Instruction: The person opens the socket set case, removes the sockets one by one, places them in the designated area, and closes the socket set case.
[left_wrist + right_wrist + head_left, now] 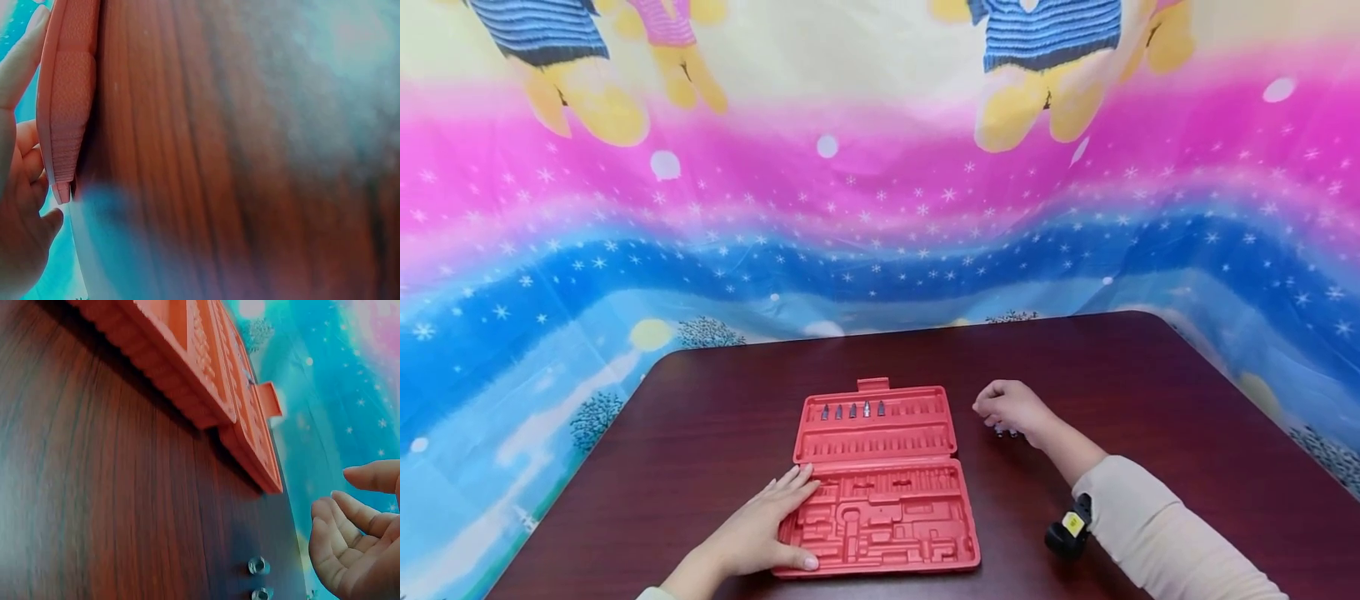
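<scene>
Nearby — right hand (1013, 410) partly blocks head view of metal sockets (257, 566).

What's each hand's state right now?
Left hand: open, resting on the red case.
Right hand: open, holding nothing, near small metal pieces.

1 red case (876, 432) had 5 small bits (853, 412) & 2 shiny sockets (257, 565) showed. There was 1 tbl (722, 417), 1 L hand (763, 525) & 1 R hand (1013, 410).

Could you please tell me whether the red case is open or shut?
Open: the red case lies unfolded, with both moulded halves exposed.
</scene>
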`<state>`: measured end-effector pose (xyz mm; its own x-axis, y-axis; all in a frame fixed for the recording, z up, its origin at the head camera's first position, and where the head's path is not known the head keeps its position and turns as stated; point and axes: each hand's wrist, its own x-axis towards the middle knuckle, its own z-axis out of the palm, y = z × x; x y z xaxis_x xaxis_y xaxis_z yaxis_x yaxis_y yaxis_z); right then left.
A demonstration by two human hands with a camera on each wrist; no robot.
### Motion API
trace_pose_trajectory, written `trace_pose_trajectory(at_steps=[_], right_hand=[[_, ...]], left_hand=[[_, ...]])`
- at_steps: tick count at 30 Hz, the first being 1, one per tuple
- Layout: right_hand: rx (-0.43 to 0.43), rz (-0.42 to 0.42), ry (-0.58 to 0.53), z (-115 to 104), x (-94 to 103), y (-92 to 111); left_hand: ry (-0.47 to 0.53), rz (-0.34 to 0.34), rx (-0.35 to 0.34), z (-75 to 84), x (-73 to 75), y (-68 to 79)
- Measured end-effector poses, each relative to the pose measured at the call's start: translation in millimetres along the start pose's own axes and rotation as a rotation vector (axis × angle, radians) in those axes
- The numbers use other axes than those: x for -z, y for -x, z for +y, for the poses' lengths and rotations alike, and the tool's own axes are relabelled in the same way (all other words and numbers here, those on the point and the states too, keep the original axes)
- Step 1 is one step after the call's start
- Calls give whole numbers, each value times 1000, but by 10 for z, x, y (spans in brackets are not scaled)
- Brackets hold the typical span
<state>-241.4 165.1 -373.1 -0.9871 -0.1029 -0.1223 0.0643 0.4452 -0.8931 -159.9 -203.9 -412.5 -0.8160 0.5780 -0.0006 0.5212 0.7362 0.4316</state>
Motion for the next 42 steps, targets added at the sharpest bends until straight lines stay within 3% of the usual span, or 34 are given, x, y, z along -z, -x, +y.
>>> trace_pose_trajectory(at_steps=[20,33,42], right_hand=[[32,-121,-154,-171,-513,-219],[-22,-91,-205,-268,-767,-456],[-47,-97,-171,-302,-908,-562]], left_hand=[[-32,18,-12,-22,-16,-6],[-26,9,-10,-4,16,-35],[-25,25,-20,-10,-23,-12]])
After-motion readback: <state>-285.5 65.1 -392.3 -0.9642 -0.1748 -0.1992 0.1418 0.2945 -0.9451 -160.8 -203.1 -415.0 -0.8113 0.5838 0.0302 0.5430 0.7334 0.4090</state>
